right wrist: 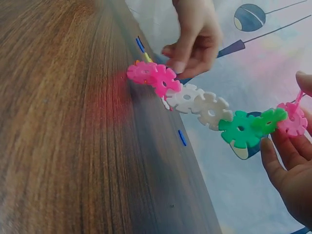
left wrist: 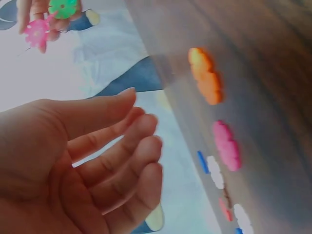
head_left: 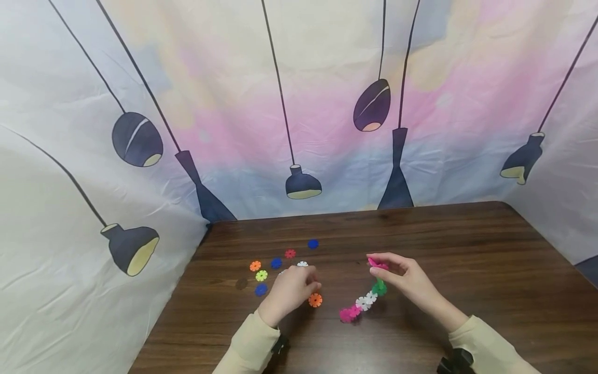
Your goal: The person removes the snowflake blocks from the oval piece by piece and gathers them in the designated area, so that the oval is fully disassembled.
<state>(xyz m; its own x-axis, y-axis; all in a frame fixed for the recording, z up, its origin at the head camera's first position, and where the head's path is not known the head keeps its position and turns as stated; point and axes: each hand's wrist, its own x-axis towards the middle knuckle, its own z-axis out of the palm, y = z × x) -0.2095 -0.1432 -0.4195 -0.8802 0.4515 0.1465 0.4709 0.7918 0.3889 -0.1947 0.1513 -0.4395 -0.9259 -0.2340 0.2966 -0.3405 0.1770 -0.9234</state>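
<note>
A chain of interlocked flower-shaped plastic discs [head_left: 364, 303] hangs from my right hand [head_left: 413, 280], pinks at its low end, then whites, then greens. Thumb and fingers of that hand pinch a pink disc [right wrist: 292, 119] at the chain's upper end. My left hand [head_left: 290, 286] hovers above the loose discs with loosely bent fingers and nothing in its grasp, as the left wrist view shows. Nearest to it lies an orange disc [head_left: 315, 300]. A loose pink disc [left wrist: 227, 146] shows in the left wrist view, hidden from the head view.
Several loose discs lie on the left part of the brown wooden table [head_left: 490, 259], among them a yellow disc [head_left: 261, 276], a red disc [head_left: 290, 253] and a blue disc [head_left: 313, 243]. Behind the table hangs a cloth [head_left: 336, 171] printed with lamps.
</note>
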